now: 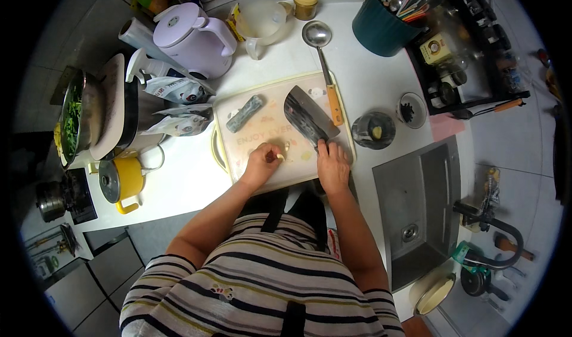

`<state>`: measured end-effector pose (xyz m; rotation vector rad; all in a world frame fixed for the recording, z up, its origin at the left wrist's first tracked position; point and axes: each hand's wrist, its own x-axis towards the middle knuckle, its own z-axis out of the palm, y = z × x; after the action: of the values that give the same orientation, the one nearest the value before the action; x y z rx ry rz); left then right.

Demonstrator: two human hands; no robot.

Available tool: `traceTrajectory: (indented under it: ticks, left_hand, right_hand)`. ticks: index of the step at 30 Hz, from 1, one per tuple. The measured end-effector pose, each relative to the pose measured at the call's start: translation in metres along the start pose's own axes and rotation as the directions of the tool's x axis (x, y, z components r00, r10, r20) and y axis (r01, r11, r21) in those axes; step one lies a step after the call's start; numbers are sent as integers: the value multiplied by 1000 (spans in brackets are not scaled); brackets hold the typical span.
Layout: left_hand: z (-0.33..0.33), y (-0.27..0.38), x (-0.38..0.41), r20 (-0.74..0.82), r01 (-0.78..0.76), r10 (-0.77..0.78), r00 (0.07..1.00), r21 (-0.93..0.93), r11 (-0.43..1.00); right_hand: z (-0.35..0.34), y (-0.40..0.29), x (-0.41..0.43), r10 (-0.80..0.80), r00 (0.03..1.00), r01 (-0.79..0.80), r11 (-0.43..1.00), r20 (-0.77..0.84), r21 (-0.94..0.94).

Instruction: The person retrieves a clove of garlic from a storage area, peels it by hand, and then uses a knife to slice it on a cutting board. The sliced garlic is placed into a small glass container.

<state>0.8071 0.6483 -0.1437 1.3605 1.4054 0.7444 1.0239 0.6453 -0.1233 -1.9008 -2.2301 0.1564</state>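
Observation:
My left hand (262, 162) pinches a small pale piece, seemingly a garlic clove (280, 157), over the lower part of a plastic cutting board (254, 147). Bits of skin or scraps (287, 147) lie beside its fingertips. My right hand (333, 165) is on the handle end of a cleaver (308, 111), whose dark wide blade lies on the board pointing away. A grey-green patterned cylindrical object (244, 113) rests on the board's upper left. Right of the board, a dark stone-like mortar or bowl (373, 130) holds a pale clove (377, 132).
A ladle (328, 69) with a wooden handle overlaps the board's upper right edge. A small bowl (411, 110) with dark bits stands near the sink (415, 212). Behind are a lilac kettle (194, 40), a measuring jug (261, 24) and a green utensil bin (386, 24). A yellow pot (120, 180) stands left.

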Motion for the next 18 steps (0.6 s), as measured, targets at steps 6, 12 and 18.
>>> traceTrajectory:
  ticks: [6,12,18]
  left_hand:
    - [-14,15,-12,236,266,-161,958,-537,800]
    - [-19,36,-23,234,276,-157,959,-663,696]
    - [-15,40,-24,250,304,-180,951,-671,676]
  right_hand:
    - [0,-36,14,-198,980,185,955,32,233]
    - [14,-47,27,-247,952,174,921,178,349]
    - [18,-46,-1,-153,967,103,966,202,239]
